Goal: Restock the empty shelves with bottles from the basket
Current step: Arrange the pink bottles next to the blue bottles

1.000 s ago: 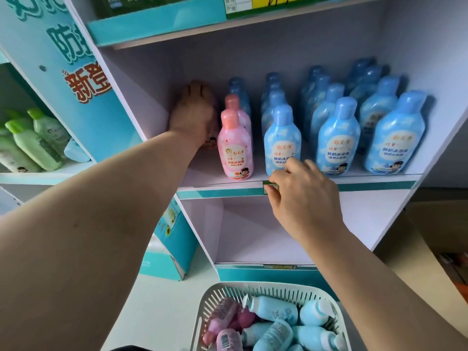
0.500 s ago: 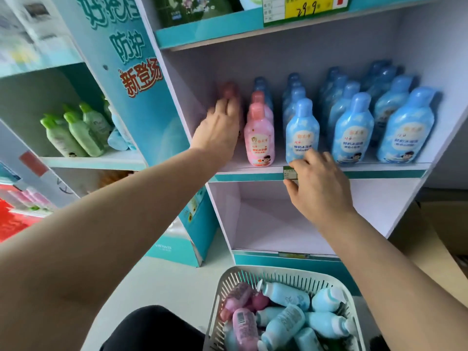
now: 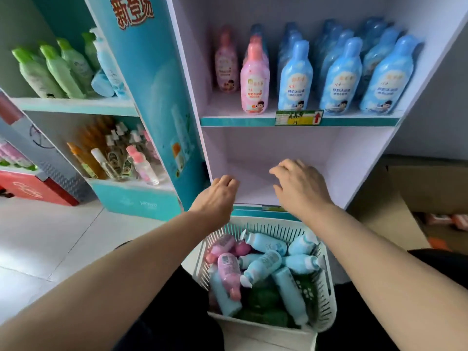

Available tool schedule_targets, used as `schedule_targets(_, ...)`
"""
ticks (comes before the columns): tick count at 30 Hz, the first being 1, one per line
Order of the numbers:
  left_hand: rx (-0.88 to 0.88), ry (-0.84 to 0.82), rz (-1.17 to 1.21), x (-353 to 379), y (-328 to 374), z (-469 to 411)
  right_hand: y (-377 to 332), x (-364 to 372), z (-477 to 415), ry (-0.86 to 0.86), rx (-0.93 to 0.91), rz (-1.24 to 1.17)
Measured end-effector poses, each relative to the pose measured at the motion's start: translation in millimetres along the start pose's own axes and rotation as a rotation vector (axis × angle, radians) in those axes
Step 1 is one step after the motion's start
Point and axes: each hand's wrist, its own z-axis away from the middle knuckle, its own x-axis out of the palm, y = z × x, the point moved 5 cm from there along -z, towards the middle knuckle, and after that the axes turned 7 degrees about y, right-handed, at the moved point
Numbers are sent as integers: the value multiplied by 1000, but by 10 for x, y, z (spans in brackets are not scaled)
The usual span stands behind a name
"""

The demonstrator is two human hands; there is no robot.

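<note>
Both hands are bare and carry nothing: the left hand (image 3: 217,196) hangs with its fingers loosely bent under, the right hand (image 3: 301,187) with its fingers slack and a little spread. The two sit well apart, side by side in front of the mouth of the empty lower shelf (image 3: 278,150). Neither touches the shelf or any bottle that I can see. Just below them, and closer to the person's body, stands the white basket (image 3: 328,279), its far rim almost under the wrists, so the next reach, as I judge it, goes down and back toward the body rather than forward. The bottles inside lie on their sides in a heap, pointing every way. A pink bottle (image 3: 229,268) on the left lies with its long axis running roughly toward the person, cap nearest them, and the left hand is the nearer one to it. A blue bottle (image 3: 263,266) beside it lies slantwise, cap down to the left, about midway between the hands. More blue ones crowd the right side, under the right forearm. Above the bare shelf, the upper shelf (image 3: 228,121) already holds standing pink and blue bottles, with a price tag (image 3: 298,117) on its front edge.
</note>
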Motion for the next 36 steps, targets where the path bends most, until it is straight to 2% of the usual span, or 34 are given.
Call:
schedule_targets(5, -84, -294, 7, 567, -74, 188, -262, 723, 587, -307, -87, 23)
schedule_targets(7, -34, -402, -36, 648, -64, 147, -323, 958, 776, -440, -117, 19)
schedule_targets(10, 24, -497, -94, 663, -112, 68, -529, 1240, 962, -624, -206, -20)
schedule_targets(12, -1, -492, -76, 631, -181, -4, -680, 1408, 1077, -688, -220, -73)
schedule_targets(18, -86, -441, -1, 543, -473, -82, -1190, 1803, 1365, -769, -433, -175)
schedule_targets(20, -113, -426, 4, 502, -572, -67, -1304, 1894, 1471, -696, -567, -189)
schedule_targets(23, -157, -415, 45, 475, -686, -32, -1363, 2036, 1587, -611, -742, -58)
schedule_targets(26, -167, -423, 49, 487, -732, 14, -1395, 2069, 1532, -520, -817, -64)
schedule_targets(29, -160, -459, 12, 558, -757, 39, -1371, 1993, 1397, -501, -697, -189)
schedule_targets(31, -146, -476, -22, 617, -759, 28, -1277, 1896, 1236, -471, -490, -263)
schedule_targets(34, -121, -491, -77, 725, -748, 7, -955, 1761, 1020, -393, -84, -403)
schedule_targets(36, -103, -521, -119, 834, -726, 26, -730, 1683, 985, -314, 106, -454)
